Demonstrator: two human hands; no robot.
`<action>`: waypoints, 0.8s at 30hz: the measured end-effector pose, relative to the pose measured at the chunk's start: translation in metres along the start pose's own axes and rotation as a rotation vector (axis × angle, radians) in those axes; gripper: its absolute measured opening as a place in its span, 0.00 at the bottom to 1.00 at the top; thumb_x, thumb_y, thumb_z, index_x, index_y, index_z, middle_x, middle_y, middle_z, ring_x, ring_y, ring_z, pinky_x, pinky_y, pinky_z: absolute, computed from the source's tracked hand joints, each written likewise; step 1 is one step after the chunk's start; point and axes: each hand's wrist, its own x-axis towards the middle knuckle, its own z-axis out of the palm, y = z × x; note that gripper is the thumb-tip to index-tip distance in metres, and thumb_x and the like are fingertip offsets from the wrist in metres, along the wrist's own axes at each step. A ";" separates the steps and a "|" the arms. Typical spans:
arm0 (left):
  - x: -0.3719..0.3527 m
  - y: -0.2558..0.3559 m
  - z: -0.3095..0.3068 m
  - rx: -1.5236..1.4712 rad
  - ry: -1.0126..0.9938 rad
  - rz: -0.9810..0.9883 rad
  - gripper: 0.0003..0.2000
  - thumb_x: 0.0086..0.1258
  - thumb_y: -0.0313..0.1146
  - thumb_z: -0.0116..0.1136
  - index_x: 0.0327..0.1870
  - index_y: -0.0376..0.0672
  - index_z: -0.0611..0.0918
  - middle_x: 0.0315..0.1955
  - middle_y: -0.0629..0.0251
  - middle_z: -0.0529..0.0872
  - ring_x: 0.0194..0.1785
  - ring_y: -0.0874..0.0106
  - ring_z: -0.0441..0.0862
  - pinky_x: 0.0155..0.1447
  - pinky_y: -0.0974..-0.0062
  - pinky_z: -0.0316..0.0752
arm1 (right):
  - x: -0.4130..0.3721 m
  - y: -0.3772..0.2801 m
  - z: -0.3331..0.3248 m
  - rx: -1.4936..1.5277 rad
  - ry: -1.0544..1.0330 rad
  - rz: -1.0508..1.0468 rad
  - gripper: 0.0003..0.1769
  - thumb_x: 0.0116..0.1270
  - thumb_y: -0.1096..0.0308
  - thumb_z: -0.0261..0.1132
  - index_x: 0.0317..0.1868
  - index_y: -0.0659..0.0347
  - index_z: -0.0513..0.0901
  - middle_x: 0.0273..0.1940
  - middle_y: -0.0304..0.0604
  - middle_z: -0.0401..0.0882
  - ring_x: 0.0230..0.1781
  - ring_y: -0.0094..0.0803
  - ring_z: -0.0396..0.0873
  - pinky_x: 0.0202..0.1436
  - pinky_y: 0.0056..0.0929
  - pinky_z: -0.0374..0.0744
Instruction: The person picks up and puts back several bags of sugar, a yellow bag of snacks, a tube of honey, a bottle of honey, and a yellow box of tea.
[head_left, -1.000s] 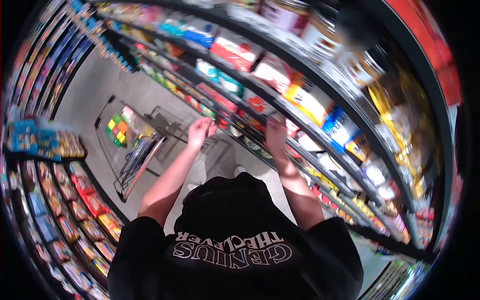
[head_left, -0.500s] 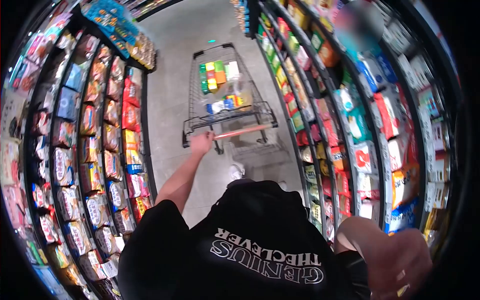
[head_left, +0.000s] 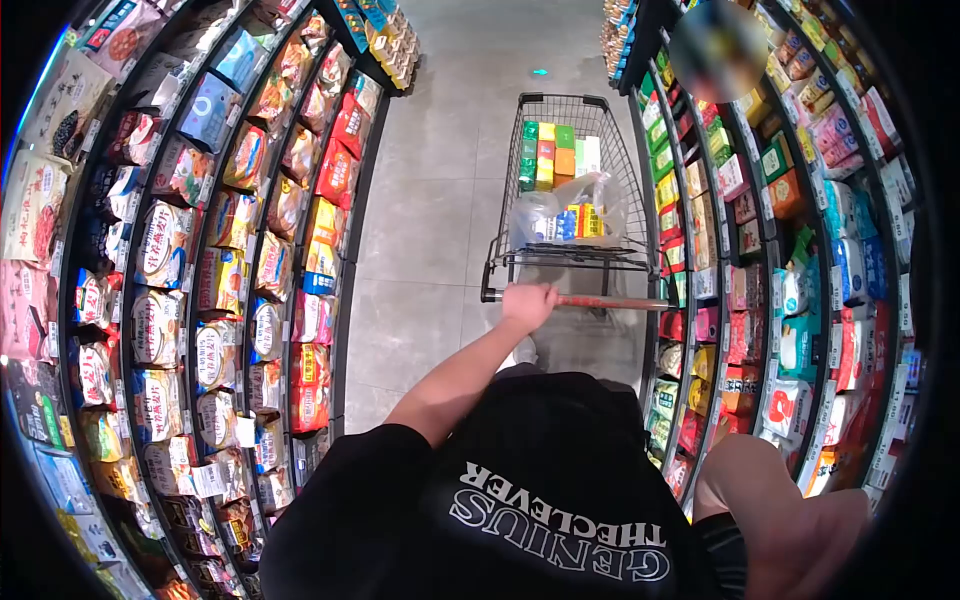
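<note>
My left hand (head_left: 529, 304) is closed round the left part of the handle bar (head_left: 615, 302) of a black wire shopping cart (head_left: 640, 185). Inside the cart, green, yellow and orange boxes (head_left: 546, 157) stand together towards the front. Nearer the handle lies a clear plastic bag (head_left: 600, 205) with blue, yellow and red packs in it. My right arm is bent up close to the camera at the lower right. Only part of my right hand (head_left: 825, 535) shows there, and its fingers cannot be made out.
Shelves of bagged food (head_left: 160, 320) line the aisle on the left. On the right, shelves (head_left: 750, 300) hold boxes and bright packets, close beside the cart. Grey tiled floor (head_left: 420, 250) runs along the cart's left side. Farther ahead stand display racks (head_left: 385, 40).
The view has turned left, so the cart and my left hand appear farther right in the picture. My left hand stays on the handle. My right arm remains raised at the lower right.
</note>
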 end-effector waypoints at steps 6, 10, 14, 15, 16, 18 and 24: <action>-0.007 0.001 0.003 -0.026 -0.049 0.110 0.22 0.81 0.51 0.45 0.34 0.50 0.88 0.28 0.58 0.90 0.34 0.53 0.88 0.42 0.50 0.79 | 0.004 0.037 0.031 -0.108 0.141 -0.164 0.08 0.68 0.70 0.63 0.47 0.54 0.83 0.34 0.23 0.81 0.32 0.12 0.79 0.36 0.16 0.79; -0.009 0.007 -0.005 -0.060 -0.088 0.070 0.22 0.81 0.51 0.45 0.35 0.49 0.88 0.30 0.56 0.90 0.35 0.51 0.89 0.39 0.50 0.81 | 0.004 0.041 0.033 -0.216 0.133 -0.212 0.08 0.69 0.69 0.63 0.47 0.54 0.82 0.33 0.23 0.79 0.31 0.12 0.78 0.36 0.16 0.78; -0.007 0.007 -0.011 -0.058 -0.088 0.072 0.21 0.80 0.51 0.47 0.35 0.50 0.89 0.31 0.57 0.91 0.35 0.52 0.89 0.38 0.50 0.82 | 0.006 0.041 0.030 -0.269 0.137 -0.259 0.07 0.69 0.68 0.63 0.46 0.54 0.82 0.31 0.23 0.78 0.30 0.12 0.77 0.36 0.16 0.78; -0.008 0.005 -0.011 -0.066 -0.085 0.085 0.21 0.80 0.51 0.47 0.35 0.50 0.89 0.31 0.57 0.91 0.34 0.52 0.89 0.38 0.50 0.82 | 0.006 0.041 0.028 -0.287 0.141 -0.274 0.07 0.69 0.68 0.63 0.46 0.54 0.82 0.31 0.23 0.77 0.30 0.12 0.76 0.36 0.16 0.78; -0.008 0.004 -0.012 -0.060 -0.088 0.089 0.21 0.80 0.51 0.47 0.35 0.50 0.89 0.31 0.57 0.91 0.34 0.52 0.89 0.38 0.50 0.82 | 0.006 0.042 0.028 -0.305 0.151 -0.294 0.07 0.69 0.68 0.63 0.46 0.54 0.82 0.30 0.23 0.77 0.30 0.12 0.76 0.36 0.16 0.77; -0.005 0.004 -0.012 -0.046 -0.114 0.084 0.21 0.80 0.51 0.47 0.35 0.50 0.88 0.31 0.58 0.91 0.34 0.53 0.89 0.38 0.50 0.81 | 0.006 0.040 0.026 -0.338 0.188 -0.343 0.07 0.69 0.67 0.63 0.46 0.54 0.82 0.30 0.23 0.76 0.29 0.12 0.75 0.36 0.16 0.77; -0.002 0.001 -0.007 -0.018 -0.085 0.106 0.21 0.80 0.50 0.46 0.35 0.51 0.88 0.32 0.59 0.91 0.35 0.53 0.89 0.39 0.51 0.81 | 0.016 0.038 -0.008 -0.271 -0.105 -0.188 0.08 0.70 0.64 0.64 0.47 0.54 0.82 0.30 0.22 0.76 0.27 0.12 0.73 0.36 0.15 0.76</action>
